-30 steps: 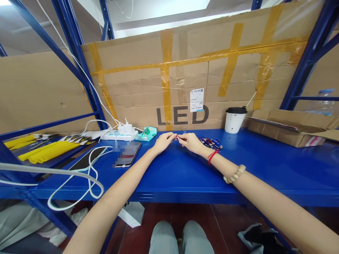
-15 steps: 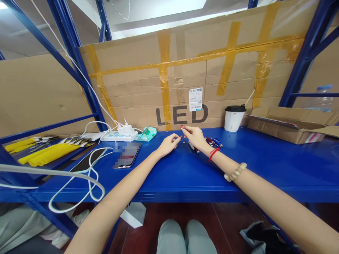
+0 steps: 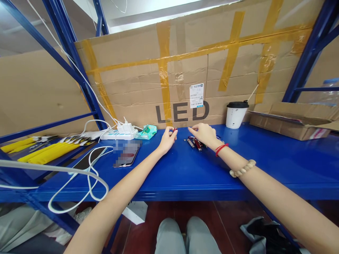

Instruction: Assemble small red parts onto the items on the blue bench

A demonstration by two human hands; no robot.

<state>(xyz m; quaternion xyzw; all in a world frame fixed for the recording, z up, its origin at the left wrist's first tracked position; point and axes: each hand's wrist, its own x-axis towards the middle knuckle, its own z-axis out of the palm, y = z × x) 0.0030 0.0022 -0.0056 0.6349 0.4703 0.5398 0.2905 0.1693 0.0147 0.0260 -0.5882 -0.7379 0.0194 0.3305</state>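
My left hand is closed, with thumb and fingertips pinching a small red object that is too small to name. To its right, my right hand hovers over a pile of small metallic sticks in red, silver and blue, which look like pens or slim pocket lights. Its fingers are bent down and drawn together; the tips are partly hidden, so what they hold cannot be made out. A red cord and a beaded bracelet circle the right wrist.
A phone, a white power strip with cables and a green packet lie left on the blue tabletop. At the right stand a lidded paper cup and an open cardboard box. A cardboard panel backs the table.
My hands have moved apart. The right hand, which pinched a red loop, has shifted right and down to the pile. My left hand has lifted slightly with the small red object.
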